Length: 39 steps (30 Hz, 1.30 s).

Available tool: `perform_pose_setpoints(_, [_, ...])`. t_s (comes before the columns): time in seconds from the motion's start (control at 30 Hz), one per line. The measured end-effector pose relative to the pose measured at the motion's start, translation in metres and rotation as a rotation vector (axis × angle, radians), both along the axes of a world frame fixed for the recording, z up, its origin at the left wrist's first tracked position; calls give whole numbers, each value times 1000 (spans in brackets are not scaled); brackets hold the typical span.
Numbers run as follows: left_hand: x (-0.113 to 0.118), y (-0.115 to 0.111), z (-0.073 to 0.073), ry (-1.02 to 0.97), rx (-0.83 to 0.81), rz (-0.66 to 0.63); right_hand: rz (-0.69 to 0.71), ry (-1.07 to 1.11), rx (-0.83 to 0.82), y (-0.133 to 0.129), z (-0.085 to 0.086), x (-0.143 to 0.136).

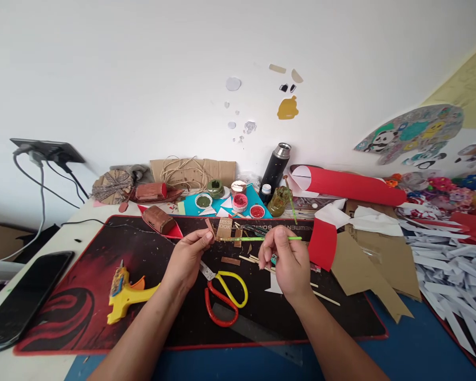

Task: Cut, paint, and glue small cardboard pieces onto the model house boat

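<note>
My left hand (190, 255) pinches a small brown piece (210, 226) between thumb and fingertips, above the black desk mat. My right hand (286, 259) grips a thin green paintbrush (257, 239), which lies level and points left, its tip close to the brown piece. Whether the tip touches the piece is too small to tell. Below and between the hands rest scissors (223, 296) with one red and one yellow handle. Thin wooden sticks (326, 298) lie around my right hand. Open paint jars (240, 202) stand on a blue sheet beyond the hands.
A yellow glue gun (122, 296) lies left of my left forearm, with a phone (27, 296) farther left. A black flask (276, 166) and a murky jar (278, 202) stand at the back. Cardboard (353, 262) and white paper strips (452, 286) cover the right side.
</note>
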<state>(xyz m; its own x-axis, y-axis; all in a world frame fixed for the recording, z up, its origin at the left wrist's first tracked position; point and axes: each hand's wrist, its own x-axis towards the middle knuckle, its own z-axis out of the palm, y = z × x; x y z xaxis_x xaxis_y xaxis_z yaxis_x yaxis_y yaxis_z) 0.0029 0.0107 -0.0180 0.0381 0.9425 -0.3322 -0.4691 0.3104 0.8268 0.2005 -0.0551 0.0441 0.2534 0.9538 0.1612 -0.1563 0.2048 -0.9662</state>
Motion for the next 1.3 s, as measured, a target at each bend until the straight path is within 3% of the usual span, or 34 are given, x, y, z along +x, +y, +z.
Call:
perform_pose_setpoints(0.53, [0, -4, 2, -57, -48, -131, -51, 13, 9, 5, 5, -1])
perform_pose_setpoints(0.87, [1, -7, 4, -25, 4, -196, -87, 9, -1, 9, 1, 0])
perform_pose_setpoints(1.13, [-13, -2, 22, 292, 225, -27, -146, 43, 31, 6, -7, 19])
perform_pose_setpoints(1.3, [-33, -8, 52, 776, 378, 13, -188, 94, 46, 5, -15, 28])
